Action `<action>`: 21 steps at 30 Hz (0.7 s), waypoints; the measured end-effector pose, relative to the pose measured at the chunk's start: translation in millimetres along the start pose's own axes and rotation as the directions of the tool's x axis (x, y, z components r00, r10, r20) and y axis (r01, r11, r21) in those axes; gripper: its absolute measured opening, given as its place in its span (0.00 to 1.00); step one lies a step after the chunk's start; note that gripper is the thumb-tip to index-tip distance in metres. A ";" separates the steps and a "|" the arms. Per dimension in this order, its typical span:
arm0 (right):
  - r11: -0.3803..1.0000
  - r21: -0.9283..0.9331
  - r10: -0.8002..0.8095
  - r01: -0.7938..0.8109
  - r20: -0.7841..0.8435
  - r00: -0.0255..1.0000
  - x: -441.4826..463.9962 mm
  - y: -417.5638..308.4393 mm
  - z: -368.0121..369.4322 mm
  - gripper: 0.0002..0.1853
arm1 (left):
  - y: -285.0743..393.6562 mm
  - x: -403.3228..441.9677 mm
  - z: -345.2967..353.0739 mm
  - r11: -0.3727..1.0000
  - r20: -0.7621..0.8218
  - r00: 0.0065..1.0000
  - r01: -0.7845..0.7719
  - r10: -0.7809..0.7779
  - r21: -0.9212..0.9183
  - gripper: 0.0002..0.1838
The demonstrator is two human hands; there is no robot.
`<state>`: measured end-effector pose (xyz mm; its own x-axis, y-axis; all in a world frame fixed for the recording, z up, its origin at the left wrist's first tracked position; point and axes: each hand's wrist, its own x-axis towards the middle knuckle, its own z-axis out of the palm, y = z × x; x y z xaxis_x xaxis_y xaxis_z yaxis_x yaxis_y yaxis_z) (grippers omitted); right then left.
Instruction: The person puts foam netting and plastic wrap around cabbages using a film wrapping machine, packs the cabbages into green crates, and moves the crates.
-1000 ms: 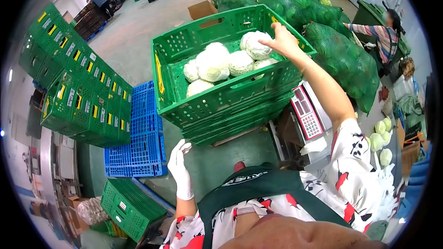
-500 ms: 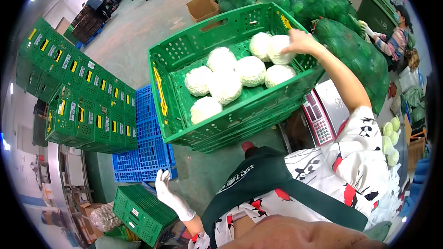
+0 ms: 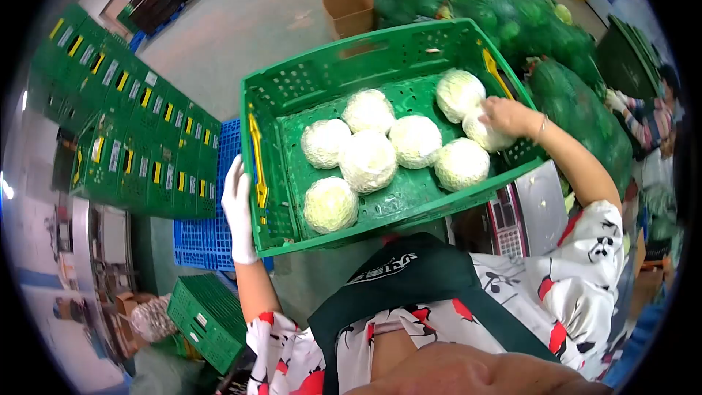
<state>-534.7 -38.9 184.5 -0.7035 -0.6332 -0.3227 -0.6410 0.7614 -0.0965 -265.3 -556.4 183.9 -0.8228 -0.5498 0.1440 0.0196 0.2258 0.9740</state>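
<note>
A green crate [image 3: 329, 36] with several netted white-green cabbages [image 3: 368, 162] inside lies in front of me on other crates. My right hand [image 3: 510, 117], bare, reaches over the crate's right end, its fingers curled on a cabbage [image 3: 482, 132] near the right wall. This cabbage touches another one [image 3: 460, 95] just above it. On the left, my left hand [image 3: 238, 208] wears a white glove and lies along the outside of the crate's left end, fingers extended upward. Whether it presses on the wall is hard to tell.
A scale [image 3: 507, 223] stands below the crate's right corner. Tall green crate stacks [image 3: 139, 146] and blue pallets [image 3: 196, 243] are at left. Net sacks of cabbages [image 3: 578, 113], a cardboard box [image 3: 346, 9] and a person [image 3: 653, 121] are beyond and at right.
My left hand has moved up to the crate's left end. My right hand still touches a cabbage, now lower against the right side. The view has shifted, and the crate appears closer.
</note>
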 end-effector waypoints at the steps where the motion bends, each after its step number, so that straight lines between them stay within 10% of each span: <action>1: 0.993 -0.051 -0.109 0.104 -0.115 0.987 -1.3 2.6 10.0 0.21 | 8.9 6.8 0.5 0.996 0.124 0.989 0.087 -0.084 -0.016 0.26; 5: 0.996 -0.071 -0.059 0.059 0.003 0.998 -5.3 -13.0 -7.0 0.21 | -7.6 28.3 -8.0 0.972 0.237 0.954 0.213 -0.186 -0.096 0.32; 7: 0.987 -0.027 -0.163 0.161 -0.202 0.966 -12.0 -13.8 -30.4 0.23 | -27.5 33.9 -18.0 0.972 0.272 0.947 0.210 -0.174 -0.109 0.31; 10: 0.986 -0.030 0.083 -0.161 -0.759 0.646 -14.9 -8.0 -56.6 0.23 | -17.5 38.1 -13.1 0.933 0.329 0.925 0.275 -0.190 -0.233 0.21; 12: 0.932 0.312 0.334 -0.183 -0.546 0.768 -6.0 75.5 -23.1 0.17 | -12.1 38.6 -3.6 0.870 0.241 0.929 0.351 -0.280 -0.345 0.19; 14: 0.497 0.856 0.332 -0.143 -0.036 0.943 6.2 96.6 -11.9 0.15 | -14.5 42.7 -1.9 0.901 0.204 0.938 0.330 -0.280 -0.281 0.17; 21: 0.161 0.987 0.415 0.009 -0.076 0.907 15.6 103.9 5.5 0.19 | -0.5 37.9 2.0 0.931 0.116 0.982 0.177 -0.147 -0.320 0.16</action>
<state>-610.6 31.1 164.2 -0.9272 -0.2689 -0.2608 0.1929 0.2542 -0.9477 -297.6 -575.7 188.5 -0.8768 -0.4804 -0.0223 0.0538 -0.1442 0.9881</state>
